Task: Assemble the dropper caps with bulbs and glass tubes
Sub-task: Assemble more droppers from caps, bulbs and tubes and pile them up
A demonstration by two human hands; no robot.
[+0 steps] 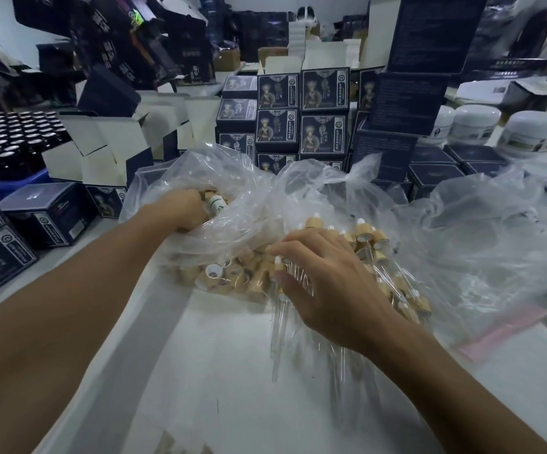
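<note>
Reaching into a clear plastic bag (pixel 232 198) at the centre of the frame, the left hand (pixel 180 208) was half hidden by the film; its fingers curled into the bamboo caps there, beside a small white bottle with a green label (pixel 217 203), but what exactly they grasped I could not tell. The right hand (pixel 324 280), a little lower and to the right, lay on a heap of assembled droppers (pixel 373 244), its fingers curled around one dropper (pixel 278 270) with a white bulb and a glass tube pointing down the frame. Loose bamboo caps (pixel 219 276) filled the bag between the two hands; they were too many and too blurred to count. Three white jars (pixel 475 121) stood at the upper right, partly cut by dark blue boxes (pixel 324 90). Dark bottles (pixel 10 139) stood in rows at the upper left.
</note>
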